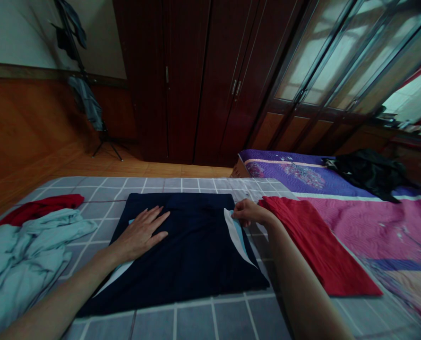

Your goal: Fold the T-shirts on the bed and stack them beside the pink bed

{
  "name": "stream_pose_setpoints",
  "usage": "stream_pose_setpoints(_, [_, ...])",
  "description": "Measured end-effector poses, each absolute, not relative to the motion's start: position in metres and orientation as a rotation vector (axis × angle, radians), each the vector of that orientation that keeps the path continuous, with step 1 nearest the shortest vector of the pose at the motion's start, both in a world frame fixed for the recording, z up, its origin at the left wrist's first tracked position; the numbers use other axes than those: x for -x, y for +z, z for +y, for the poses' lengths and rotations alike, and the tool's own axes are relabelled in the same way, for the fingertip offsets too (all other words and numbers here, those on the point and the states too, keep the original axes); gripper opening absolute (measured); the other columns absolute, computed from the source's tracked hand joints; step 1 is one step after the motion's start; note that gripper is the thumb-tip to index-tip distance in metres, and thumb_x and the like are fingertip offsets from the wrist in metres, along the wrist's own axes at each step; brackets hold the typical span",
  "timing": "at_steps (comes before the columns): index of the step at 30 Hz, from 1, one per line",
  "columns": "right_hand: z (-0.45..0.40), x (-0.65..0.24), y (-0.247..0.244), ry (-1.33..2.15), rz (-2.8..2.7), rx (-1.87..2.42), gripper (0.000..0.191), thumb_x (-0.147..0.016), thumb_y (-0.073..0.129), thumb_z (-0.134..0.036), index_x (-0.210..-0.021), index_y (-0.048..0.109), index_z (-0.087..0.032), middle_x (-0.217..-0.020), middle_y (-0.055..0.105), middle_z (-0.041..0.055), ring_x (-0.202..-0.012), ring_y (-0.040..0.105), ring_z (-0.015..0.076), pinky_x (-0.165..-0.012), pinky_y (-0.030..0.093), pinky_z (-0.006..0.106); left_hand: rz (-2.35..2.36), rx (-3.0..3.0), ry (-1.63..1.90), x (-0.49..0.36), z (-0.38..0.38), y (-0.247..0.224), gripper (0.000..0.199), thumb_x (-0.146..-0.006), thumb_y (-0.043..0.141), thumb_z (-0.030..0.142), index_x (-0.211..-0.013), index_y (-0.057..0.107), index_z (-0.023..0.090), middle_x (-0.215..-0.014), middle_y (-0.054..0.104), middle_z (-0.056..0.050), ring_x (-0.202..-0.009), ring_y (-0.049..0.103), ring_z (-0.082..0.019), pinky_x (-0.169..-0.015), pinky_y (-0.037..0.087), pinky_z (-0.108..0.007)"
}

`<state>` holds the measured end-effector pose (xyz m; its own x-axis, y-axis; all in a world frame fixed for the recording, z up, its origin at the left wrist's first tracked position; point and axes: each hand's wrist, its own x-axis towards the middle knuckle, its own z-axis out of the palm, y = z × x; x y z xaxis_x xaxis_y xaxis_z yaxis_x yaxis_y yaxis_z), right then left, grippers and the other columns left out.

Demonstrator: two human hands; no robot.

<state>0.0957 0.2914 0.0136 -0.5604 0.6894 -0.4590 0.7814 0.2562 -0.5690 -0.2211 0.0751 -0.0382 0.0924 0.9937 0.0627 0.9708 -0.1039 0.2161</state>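
Note:
A pair of dark navy shorts (192, 250) lies spread flat on the grey checked bed cover (192, 321), with curved white and light blue panels along both sides. My left hand (144, 231) rests palm down on the left part of the shorts, fingers spread. At their upper right edge, my right hand (244, 212) pinches the fabric beside the white and blue panel. Just right of that hand lies a folded red garment (316, 245), not touched by it.
Left of the shorts sit a crumpled pale green garment (36, 255) and a red cloth (42, 208). A second bed with a purple and pink cover (288, 172) stands at the right, bearing a black garment (369, 172). Behind are a dark wardrobe (185, 85) and a coat stand (104, 134).

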Motion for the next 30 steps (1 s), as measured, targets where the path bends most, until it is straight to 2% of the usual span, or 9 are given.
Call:
stream_pose_setpoints(3, [0.295, -0.103, 0.016, -1.141, 2.435, -1.426, 0.026, -0.076, 0.064, -0.039, -0.068, 0.059, -0.015, -0.053, 0.059, -0.0011, -0.045, 0.054, 0.0091, -0.046, 0.043, 0.019, 2.021, -2.233, 0.319, 0.222, 0.075, -0.040, 0.058, -0.092, 0.036, 0.054, -0.143, 0.031, 0.027, -0.150, 0.029, -0.010, -0.138, 0.025, -0.028, -0.111, 0.021, -0.051])
stream_pose_setpoints(6, [0.295, -0.103, 0.025, -0.949, 2.478, -1.525, 0.022, -0.077, 0.063, -0.034, -0.068, 0.062, -0.014, -0.056, 0.061, 0.0027, -0.050, 0.058, 0.0134, -0.050, 0.045, 0.023, 2.019, -2.236, 0.335, 0.222, 0.075, -0.041, 0.058, -0.092, 0.037, 0.054, -0.143, 0.031, 0.027, -0.150, 0.029, -0.009, -0.138, 0.025, -0.028, -0.111, 0.021, -0.051])
stream_pose_setpoints(8, [0.287, -0.092, 0.032, -0.774, 2.577, -1.616, 0.020, -0.079, 0.062, -0.034, -0.083, 0.065, -0.014, -0.073, 0.067, 0.0083, -0.070, 0.064, 0.0201, -0.063, 0.047, 0.028, 2.018, -2.237, 0.339, 0.222, 0.075, -0.041, 0.059, -0.091, 0.037, 0.055, -0.143, 0.032, 0.027, -0.150, 0.029, -0.010, -0.138, 0.025, -0.028, -0.111, 0.021, -0.051])
stream_pose_setpoints(10, [0.270, -0.073, 0.037, -0.624, 2.707, -1.667, 0.031, -0.082, 0.058, -0.038, -0.104, 0.062, -0.016, -0.100, 0.066, 0.0123, -0.096, 0.061, 0.0256, -0.080, 0.045, 0.033, 2.017, -2.238, 0.344, 0.222, 0.075, -0.040, 0.060, -0.091, 0.037, 0.055, -0.143, 0.033, 0.026, -0.149, 0.030, -0.011, -0.138, 0.025, -0.028, -0.111, 0.021, -0.051])
stream_pose_setpoints(12, [0.247, -0.050, 0.036, -0.533, 2.878, -1.580, 0.043, -0.086, 0.052, -0.044, -0.121, 0.054, -0.019, -0.122, 0.058, 0.0125, -0.113, 0.053, 0.0268, -0.092, 0.040, 0.034, 2.022, -2.235, 0.359, 0.221, 0.075, -0.040, 0.060, -0.091, 0.037, 0.056, -0.142, 0.034, 0.025, -0.149, 0.031, -0.011, -0.137, 0.026, -0.028, -0.111, 0.021, -0.050])
stream_pose_setpoints(15, [0.215, -0.022, 0.020, -0.377, 3.146, -1.180, 0.053, -0.088, 0.049, -0.046, -0.132, 0.047, -0.016, -0.139, 0.044, 0.0141, -0.126, 0.041, 0.0274, -0.102, 0.033, 0.037, 2.014, -2.231, 0.378, 0.221, 0.075, -0.039, 0.060, -0.091, 0.038, 0.055, -0.142, 0.035, 0.024, -0.148, 0.032, -0.011, -0.137, 0.027, -0.029, -0.111, 0.021, -0.050])
stream_pose_setpoints(20, [0.198, -0.007, -0.019, -0.195, 3.147, -0.908, 0.064, -0.089, 0.042, -0.053, -0.138, 0.040, -0.011, -0.147, 0.032, 0.0181, -0.136, 0.024, 0.0334, -0.110, 0.020, 0.051, 1.979, -2.181, 0.432, 0.222, 0.078, -0.037, 0.059, -0.088, 0.045, 0.052, -0.140, 0.038, 0.025, -0.146, 0.037, -0.012, -0.135, 0.030, -0.030, -0.110, 0.021, -0.052])
stream_pose_setpoints(24, [0.197, -0.006, -0.027, -0.092, 3.198, -0.868, 0.062, -0.091, 0.038, -0.052, -0.140, 0.038, -0.014, -0.148, 0.031, 0.0160, -0.138, 0.021, 0.0318, -0.112, 0.013, 0.051, 1.973, -2.066, 0.497, 0.218, 0.087, -0.029, 0.057, -0.087, 0.048, 0.051, -0.138, 0.043, 0.025, -0.141, 0.044, -0.013, -0.133, 0.034, -0.031, -0.110, 0.020, -0.052])
stream_pose_setpoints(30, [0.195, -0.006, -0.023, -0.047, 3.235, -0.852, 0.063, -0.091, 0.039, -0.052, -0.140, 0.038, -0.012, -0.149, 0.025, 0.0183, -0.139, 0.015, 0.0331, -0.112, 0.012, 0.051, 1.938, -1.891, 0.615, 0.217, 0.108, -0.009, 0.057, -0.086, 0.047, 0.052, -0.133, 0.050, 0.019, -0.127, 0.055, -0.012, -0.119, 0.049, -0.028, -0.102, 0.035, -0.041])
